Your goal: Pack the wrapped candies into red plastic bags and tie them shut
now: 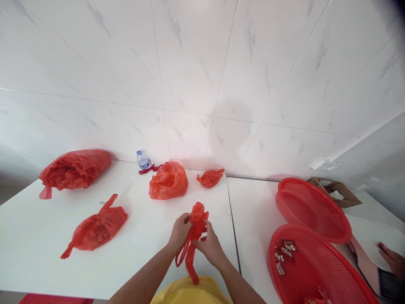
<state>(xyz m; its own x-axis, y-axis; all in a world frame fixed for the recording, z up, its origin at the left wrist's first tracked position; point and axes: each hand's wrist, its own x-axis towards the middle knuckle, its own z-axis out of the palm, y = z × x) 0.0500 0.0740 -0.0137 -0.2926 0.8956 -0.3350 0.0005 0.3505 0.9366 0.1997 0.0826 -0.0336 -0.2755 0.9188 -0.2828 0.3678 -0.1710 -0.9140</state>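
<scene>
Close in front of my body, a thin red plastic bag [198, 226] is gathered between both hands, with its long handle loops hanging down. My left hand [181, 232] pinches the bag's left side near the top. On the other side, the curled fingers of my right hand [211, 245] grip the same bag. Just beyond them stands an opened red bag [169, 181]. To its right lies a small knotted red bag [210, 178]. A tied red bag with something inside [98, 229] rests on the white table [142, 253] to the left.
A large red bag stuffed with red plastic [76, 171] sits far left. By the wall is a water bottle [143, 159]. At right stand two red baskets, the nearer one [319, 266] holding small wrapped packets, and a cardboard box [340, 192]. Another person's hand [392, 257] shows at the right edge.
</scene>
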